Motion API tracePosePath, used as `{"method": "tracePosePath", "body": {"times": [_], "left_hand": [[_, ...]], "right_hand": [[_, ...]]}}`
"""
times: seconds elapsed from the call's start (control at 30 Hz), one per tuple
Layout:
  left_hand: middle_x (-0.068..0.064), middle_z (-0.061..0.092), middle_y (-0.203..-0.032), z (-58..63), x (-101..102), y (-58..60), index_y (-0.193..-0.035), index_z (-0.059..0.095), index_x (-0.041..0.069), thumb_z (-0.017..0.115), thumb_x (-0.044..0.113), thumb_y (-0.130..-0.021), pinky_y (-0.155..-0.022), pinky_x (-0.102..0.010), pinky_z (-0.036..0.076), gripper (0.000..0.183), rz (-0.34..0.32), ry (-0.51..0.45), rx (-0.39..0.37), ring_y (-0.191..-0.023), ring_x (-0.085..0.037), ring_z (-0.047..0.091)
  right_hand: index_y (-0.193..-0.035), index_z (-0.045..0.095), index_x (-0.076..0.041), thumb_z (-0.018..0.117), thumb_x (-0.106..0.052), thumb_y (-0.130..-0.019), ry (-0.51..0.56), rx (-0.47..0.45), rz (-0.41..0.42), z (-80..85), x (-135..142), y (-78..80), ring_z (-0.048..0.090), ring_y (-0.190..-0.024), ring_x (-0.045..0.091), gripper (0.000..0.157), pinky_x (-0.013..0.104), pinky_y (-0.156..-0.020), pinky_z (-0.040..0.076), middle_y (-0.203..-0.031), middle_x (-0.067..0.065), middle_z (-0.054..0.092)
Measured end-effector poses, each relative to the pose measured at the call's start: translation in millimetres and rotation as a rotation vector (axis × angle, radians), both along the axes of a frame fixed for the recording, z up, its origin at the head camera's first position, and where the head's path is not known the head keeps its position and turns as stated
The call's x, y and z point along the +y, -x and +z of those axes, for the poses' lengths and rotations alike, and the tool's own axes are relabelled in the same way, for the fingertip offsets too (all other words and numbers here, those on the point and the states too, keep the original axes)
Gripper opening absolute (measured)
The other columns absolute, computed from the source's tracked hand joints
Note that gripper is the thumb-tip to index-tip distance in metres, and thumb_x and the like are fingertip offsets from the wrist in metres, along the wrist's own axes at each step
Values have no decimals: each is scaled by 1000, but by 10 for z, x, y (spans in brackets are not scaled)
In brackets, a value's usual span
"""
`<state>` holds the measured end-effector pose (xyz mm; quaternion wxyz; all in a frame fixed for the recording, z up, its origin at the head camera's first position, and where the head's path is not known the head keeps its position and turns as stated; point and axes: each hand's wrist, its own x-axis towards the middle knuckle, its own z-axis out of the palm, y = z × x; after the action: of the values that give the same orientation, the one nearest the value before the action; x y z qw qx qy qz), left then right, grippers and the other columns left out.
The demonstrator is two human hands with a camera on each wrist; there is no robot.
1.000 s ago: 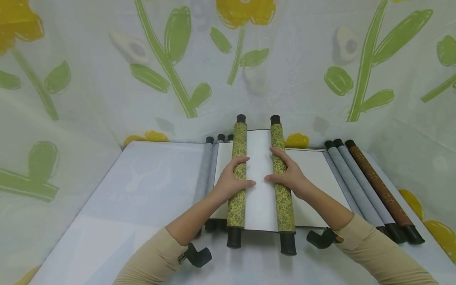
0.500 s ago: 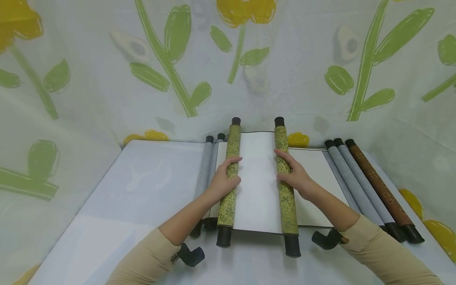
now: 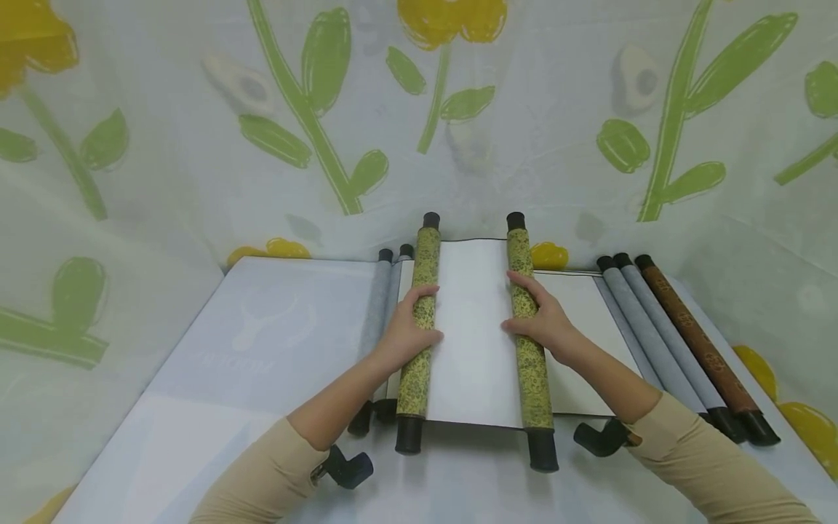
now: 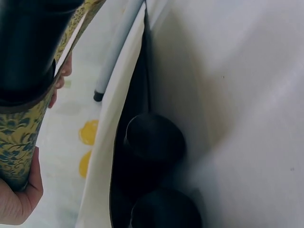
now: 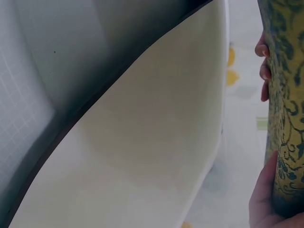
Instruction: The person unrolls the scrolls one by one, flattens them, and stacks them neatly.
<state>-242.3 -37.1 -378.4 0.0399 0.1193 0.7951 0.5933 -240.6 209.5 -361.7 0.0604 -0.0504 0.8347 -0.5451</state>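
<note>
A hanging scroll with yellow-green patterned backing and black knobs is partly unrolled, its white sheet stretched between two rolls. My left hand grips the left roll, thumb and fingers wrapped around its sides. On the right roll, my right hand holds on the same way. Both wrist views show the patterned backing up close, with fingers around it. Beneath this scroll lies another opened scroll with a cream sheet; the upper one covers its middle.
Grey rolls and a brown patterned scroll lie side by side on the right. More grey rolls with black knobs are at the left of the lower sheet. A flowered curtain stands behind the white table.
Both hands have moved apart, carrying the two rolls outward, so a wider strip of white sheet shows. In the last half second the spread has grown only slightly.
</note>
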Motion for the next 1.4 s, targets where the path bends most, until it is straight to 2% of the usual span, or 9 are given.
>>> {"method": "tracePosePath", "body": {"times": [0.2,0.3,0.43,0.57,0.67,0.87,1.03,1.23,1.4], "left_hand": [[-8,37,-147,-7,-91,21,-138,45,17,52,-1,-76,-97,-48,34,65,-9,103,13,-133,-26,33],[-9,36,-148,-21,-122,30,-137,46,18,52,3,-78,-97,-48,34,61,-1,138,3,-132,-26,34],[-10,36,-148,-40,-122,49,-137,46,18,64,6,-77,-104,-52,31,64,16,146,-8,-137,-28,30],[-9,37,-147,-52,-117,55,-136,46,17,75,6,-73,-108,-54,26,71,34,127,-8,-138,-29,29],[-9,37,-147,-27,-125,41,-136,45,16,74,3,-72,-107,-54,27,72,33,112,2,-138,-29,29],[-10,36,-146,11,-136,37,-136,45,17,68,-2,-71,-104,-55,30,72,34,105,8,-138,-30,28],[-11,34,-148,-5,-151,32,-137,44,19,61,-4,-71,-103,-55,31,72,30,95,-6,-136,-29,29],[-8,41,-144,-35,-216,41,-134,51,16,52,0,-78,-105,-51,30,59,-1,128,11,-136,-27,32],[-8,44,-142,-49,-253,46,-132,53,18,53,4,-79,-101,-49,33,55,21,165,-11,-132,-27,36]], "right_hand": [[-151,22,-19,54,5,-80,17,-6,20,-4,54,3,12,-142,36,81,54,-107,25,-158,14,8],[-151,23,-18,50,5,-81,17,1,25,-22,86,4,9,-143,35,78,54,-107,23,-158,14,9],[-150,25,-17,61,-3,-85,17,19,13,-48,119,20,10,-143,35,76,56,-110,20,-158,14,11],[-150,25,-18,74,-13,-81,4,21,-3,-60,144,36,11,-143,34,85,56,-110,20,-158,13,11],[-151,24,-20,77,-14,-78,-17,21,-3,-59,149,36,12,-142,36,90,56,-109,22,-158,13,11],[-151,25,-19,77,-11,-77,-36,28,-6,-36,152,42,12,-142,36,91,56,-110,20,-158,12,12],[-151,24,-17,72,-4,-79,-22,31,10,-21,170,28,10,-143,36,87,56,-111,17,-157,14,13],[-151,23,-19,58,4,-79,-39,6,37,-20,232,10,12,-141,37,83,54,-106,25,-157,16,8],[-151,22,-18,52,5,-78,-55,-7,43,-20,281,-1,15,-138,38,83,52,-101,29,-157,18,7]]}}
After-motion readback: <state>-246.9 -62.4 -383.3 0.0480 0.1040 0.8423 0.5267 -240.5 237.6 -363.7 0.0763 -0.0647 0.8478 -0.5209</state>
